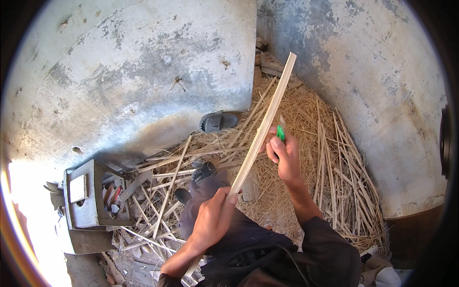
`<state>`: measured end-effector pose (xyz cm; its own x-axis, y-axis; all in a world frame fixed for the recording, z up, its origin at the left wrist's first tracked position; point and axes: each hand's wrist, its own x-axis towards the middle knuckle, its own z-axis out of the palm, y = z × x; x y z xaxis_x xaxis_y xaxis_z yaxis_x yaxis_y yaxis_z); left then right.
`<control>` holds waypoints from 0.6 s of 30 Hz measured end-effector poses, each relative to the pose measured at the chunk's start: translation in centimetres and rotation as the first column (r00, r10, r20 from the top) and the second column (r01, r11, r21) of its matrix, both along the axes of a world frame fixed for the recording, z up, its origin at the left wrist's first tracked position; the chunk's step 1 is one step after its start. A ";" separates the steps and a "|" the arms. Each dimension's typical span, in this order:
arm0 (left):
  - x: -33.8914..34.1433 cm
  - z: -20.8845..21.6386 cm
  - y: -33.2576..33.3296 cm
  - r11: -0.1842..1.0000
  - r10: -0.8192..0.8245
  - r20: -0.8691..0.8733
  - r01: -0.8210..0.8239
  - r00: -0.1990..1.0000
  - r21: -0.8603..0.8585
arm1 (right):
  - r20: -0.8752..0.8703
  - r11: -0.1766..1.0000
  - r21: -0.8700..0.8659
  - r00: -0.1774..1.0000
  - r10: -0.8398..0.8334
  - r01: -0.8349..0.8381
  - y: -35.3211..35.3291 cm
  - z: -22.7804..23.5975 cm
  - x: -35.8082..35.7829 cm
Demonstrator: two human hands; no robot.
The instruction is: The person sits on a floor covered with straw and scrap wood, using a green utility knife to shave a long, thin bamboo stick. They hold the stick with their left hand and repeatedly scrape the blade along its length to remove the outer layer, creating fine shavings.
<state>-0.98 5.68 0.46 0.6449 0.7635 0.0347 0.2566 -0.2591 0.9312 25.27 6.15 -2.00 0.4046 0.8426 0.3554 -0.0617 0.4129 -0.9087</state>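
Observation:
My left hand [213,217] is closed round the lower part of a long pale strip of split wood or bamboo [266,126]. The strip slants up and to the right, across my lap and over the shavings. Just right of its middle, my right hand [286,155] grips a green-handled knife [280,133]. A short blade points up from the green part, close beside the strip; whether it touches, I cannot tell. Some fingers of my right hand are hidden behind the strip.
Shavings [301,107] cover the floor ahead. Many long strips [342,182] lie in a pile at right, with more strewn at left. A wooden box-like stand [83,191] holds odds and ends. One grey sandal [218,121] lies by the wall [158,67].

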 end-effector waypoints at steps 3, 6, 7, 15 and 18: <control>0.6 1.2 -0.1 0.995 0.032 0.039 -0.028 0.999 -0.098 | 0.203 0.984 0.171 0.976 -0.080 0.046 -0.1 -1.2 -0.2; 0.6 2.0 0.0 0.992 0.023 0.015 -0.021 1.000 -0.124 | 0.518 0.983 0.178 0.844 -0.136 0.049 -1.2 -1.5 -0.2; 0.7 2.0 0.0 0.993 0.035 0.036 -0.030 0.999 -0.117 | 0.588 0.982 0.185 0.796 -0.143 0.039 -1.4 -1.1 -0.4; 1.0 2.5 -0.2 0.995 0.072 0.056 -0.068 0.996 -0.074 | 0.724 0.955 0.293 0.643 -0.251 0.043 -1.5 -1.2 -1.1; 1.4 2.0 -0.6 0.991 0.107 0.059 -0.111 0.993 0.074 | 0.743 0.941 0.334 0.599 -0.300 0.057 -1.4 -1.1 -1.1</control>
<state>0.46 5.08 2.50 0.5534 0.8228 0.1290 0.2366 -0.3039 0.9229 24.18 4.77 -3.08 0.0063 0.6156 0.7881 0.7124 0.5503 -0.4355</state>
